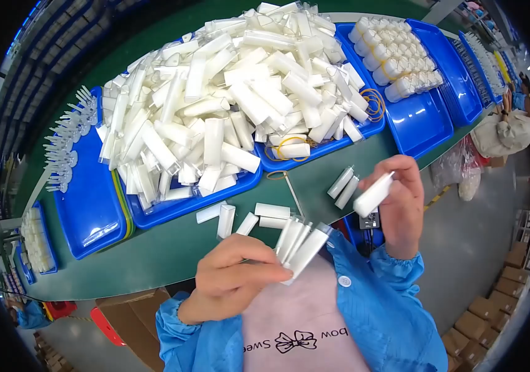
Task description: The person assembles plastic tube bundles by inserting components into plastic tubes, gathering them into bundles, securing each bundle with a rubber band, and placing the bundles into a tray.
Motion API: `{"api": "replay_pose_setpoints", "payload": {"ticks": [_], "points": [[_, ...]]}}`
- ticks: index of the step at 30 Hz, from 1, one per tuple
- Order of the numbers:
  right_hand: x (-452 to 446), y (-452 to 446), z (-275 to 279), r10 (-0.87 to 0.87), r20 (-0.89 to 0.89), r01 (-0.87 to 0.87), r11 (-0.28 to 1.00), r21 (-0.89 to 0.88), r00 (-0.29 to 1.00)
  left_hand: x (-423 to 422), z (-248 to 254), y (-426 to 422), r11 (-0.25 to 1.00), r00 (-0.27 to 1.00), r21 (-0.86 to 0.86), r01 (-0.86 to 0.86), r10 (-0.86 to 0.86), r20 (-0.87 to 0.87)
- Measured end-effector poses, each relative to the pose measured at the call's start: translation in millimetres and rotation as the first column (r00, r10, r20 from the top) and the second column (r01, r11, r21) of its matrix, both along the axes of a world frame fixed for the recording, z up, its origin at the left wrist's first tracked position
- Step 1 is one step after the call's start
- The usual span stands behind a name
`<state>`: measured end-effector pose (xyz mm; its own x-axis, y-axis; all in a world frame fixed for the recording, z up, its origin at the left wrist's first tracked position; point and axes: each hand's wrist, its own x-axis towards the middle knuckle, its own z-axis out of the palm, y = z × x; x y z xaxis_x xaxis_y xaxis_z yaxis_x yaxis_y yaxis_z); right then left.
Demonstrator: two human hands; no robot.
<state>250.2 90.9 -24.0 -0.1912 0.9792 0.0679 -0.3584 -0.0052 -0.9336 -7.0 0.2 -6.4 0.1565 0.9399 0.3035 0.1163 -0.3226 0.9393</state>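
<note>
Several white tubes (302, 248) with clear ends are pinched between the thumb and fingers of my left hand (237, 276), in front of my chest. My right hand (401, 204), raised to the right, holds one white tube (373, 194) between thumb and fingers. Two more white tubes (341, 182) lie on the green table (153, 254) just left of my right hand. Beyond my left hand, several loose white tubes (272, 211) rest near the table's front edge. A large heap of similar tubes (240, 87) fills the blue trays (200, 203) behind them.
Bundled white parts (395, 56) sit in a blue tray (423, 127) at the back right. Rubber bands (373, 104) lie beside the heap. At left, clear plastic pieces (63, 146) line a blue tray (88, 214). Another person (507, 130) is at the far right.
</note>
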Motion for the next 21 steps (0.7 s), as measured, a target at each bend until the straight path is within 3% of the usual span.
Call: {"api": "replay_pose_setpoints", "payload": {"ticks": [3,9,21], "points": [[-20.4,-2.0,3.9,0.029,0.095,-0.032,0.999,0.033,0.995,5.1,1.1,0.0,1.0,1.0,0.017,0.021,-0.021,-0.01],[-30.6,-3.6,8.0,0.153,0.094,-0.151,0.988,-0.028,0.984,4.4,3.4,4.3,0.996,0.996,0.054,0.074,-0.072,-0.048],[-28.5,6.3,0.8,0.261,-0.138,-0.285,0.938,-0.197,0.955,0.9,1.9,6.5,0.993,0.995,0.083,0.083,-0.078,-0.064]]}}
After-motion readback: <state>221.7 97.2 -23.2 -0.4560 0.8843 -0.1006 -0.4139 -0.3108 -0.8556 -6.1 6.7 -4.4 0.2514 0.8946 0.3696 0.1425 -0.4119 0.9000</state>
